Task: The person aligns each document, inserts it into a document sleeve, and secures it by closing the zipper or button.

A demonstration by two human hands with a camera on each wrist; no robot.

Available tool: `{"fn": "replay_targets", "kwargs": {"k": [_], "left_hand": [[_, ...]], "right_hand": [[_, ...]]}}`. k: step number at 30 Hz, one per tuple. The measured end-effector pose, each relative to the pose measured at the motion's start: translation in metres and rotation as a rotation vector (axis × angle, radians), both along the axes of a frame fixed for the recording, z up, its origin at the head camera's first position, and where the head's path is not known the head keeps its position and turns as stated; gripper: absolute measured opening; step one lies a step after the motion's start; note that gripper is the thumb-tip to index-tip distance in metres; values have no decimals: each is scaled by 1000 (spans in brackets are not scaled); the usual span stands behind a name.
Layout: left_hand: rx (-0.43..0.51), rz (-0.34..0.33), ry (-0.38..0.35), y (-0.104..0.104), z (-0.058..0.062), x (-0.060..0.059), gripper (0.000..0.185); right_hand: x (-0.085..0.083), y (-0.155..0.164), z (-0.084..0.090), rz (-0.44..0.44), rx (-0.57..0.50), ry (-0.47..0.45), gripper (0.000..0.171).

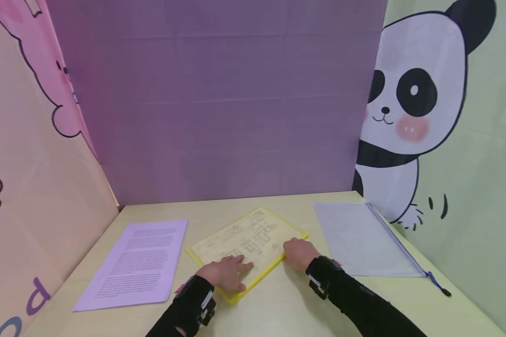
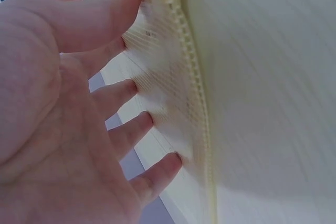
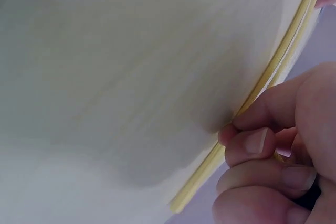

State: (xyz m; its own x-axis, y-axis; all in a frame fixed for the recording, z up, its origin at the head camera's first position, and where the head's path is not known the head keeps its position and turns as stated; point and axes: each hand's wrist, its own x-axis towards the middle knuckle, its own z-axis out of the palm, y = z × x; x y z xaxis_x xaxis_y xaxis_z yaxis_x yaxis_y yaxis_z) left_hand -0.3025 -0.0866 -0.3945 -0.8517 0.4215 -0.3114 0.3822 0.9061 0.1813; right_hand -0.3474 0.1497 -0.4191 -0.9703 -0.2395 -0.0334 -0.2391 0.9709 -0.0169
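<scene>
Left fingers (image 2: 123, 95): straight and spread, tips pressed flat on the yellow pouch (image 1: 246, 243); they hold nothing, only pin it down. The wrist view shows mesh weave and a zip track (image 2: 194, 93) just beside the fingertips.

Right fingers (image 3: 252, 145): curled at the pouch's lower right edge. The wrist view shows fingertips bent against a yellow rim (image 3: 262, 85), apparently pinching it, though whether a slider sits between them cannot be told.

Left hand (image 1: 227, 274): lower centre of the head view, on the pouch's near corner. Right hand (image 1: 299, 252): just right of centre, at the pouch's long edge.

Pouch: lies flat and slantwise at mid-table (image 1: 286, 304), between the two hands. A printed sheet with diagram blocks shows through it; the print is too small to read.

Step, as judged: one hand steadies the pouch while the other works its edge, likely the opening. The next move seems to call for steady downward pressure from the left and a clean pull along the edge by the right, so the pouch does not slide or buckle.

Paper stack (image 1: 137, 264): lower left of the frame, well apart from the hands; dense typed text, illegible.

White pouch (image 1: 358, 238): right of centre, with a blue zip pull (image 1: 436, 283) at its near corner.

Backdrop: purple panel (image 1: 219, 103) centre; panda drawing (image 1: 409, 107) upper right; pink figure (image 1: 33, 47) upper left. Writing: purple letters, seemingly "p" and "o", partly cut off at lower left. No brand visible.
</scene>
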Motion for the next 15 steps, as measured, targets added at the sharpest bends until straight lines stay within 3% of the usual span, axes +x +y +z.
{"fn": "replay_targets", "kwargs": {"k": [5,8,15], "left_hand": [[-22,-9,23,0,-1,0,64],[-26,-15,39,1,-8,-3,65],[27,25,21,3,-17,-6,66]], "right_hand": [[-4,-1,-2,7,18,13,16],[-7,-1,-4,12,28,34,17],[-8,-7,-3,41,64,122,17]]}}
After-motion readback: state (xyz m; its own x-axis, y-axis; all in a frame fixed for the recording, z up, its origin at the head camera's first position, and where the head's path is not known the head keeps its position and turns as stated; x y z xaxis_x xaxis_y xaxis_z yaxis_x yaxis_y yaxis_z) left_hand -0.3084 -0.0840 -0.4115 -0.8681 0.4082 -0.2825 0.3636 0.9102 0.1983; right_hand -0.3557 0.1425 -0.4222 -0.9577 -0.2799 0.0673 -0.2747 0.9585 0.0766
